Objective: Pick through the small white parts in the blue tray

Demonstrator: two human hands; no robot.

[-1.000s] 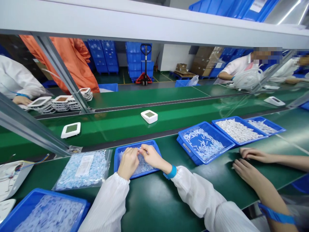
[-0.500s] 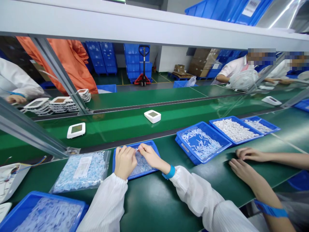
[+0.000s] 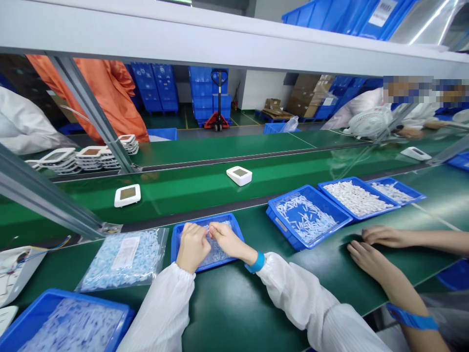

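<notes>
Both hands meet above a small blue tray (image 3: 234, 226) that holds many small pale translucent pieces. My left hand (image 3: 193, 246) is closed, its fingertips pinched together; what they hold is too small and hidden to name. Opposite it, my right hand (image 3: 227, 239) also pinches with thumb and forefinger, nearly touching the left fingertips, and its grip hides any piece there. Left of the tray lies a clear plastic bag (image 3: 146, 254) full of light blue small parts, with a white label.
Three blue trays of small white parts, the nearest one (image 3: 306, 215), stand to the right. A co-worker's hands (image 3: 373, 252) are beside them. White devices with screens (image 3: 239, 175) sit on the green conveyor (image 3: 190, 188). Another blue tray (image 3: 73, 322) is at lower left.
The white devices on the conveyor have moved right. My hands have come slightly closer together over the tray. The person at far left has drawn a hand out of view.
</notes>
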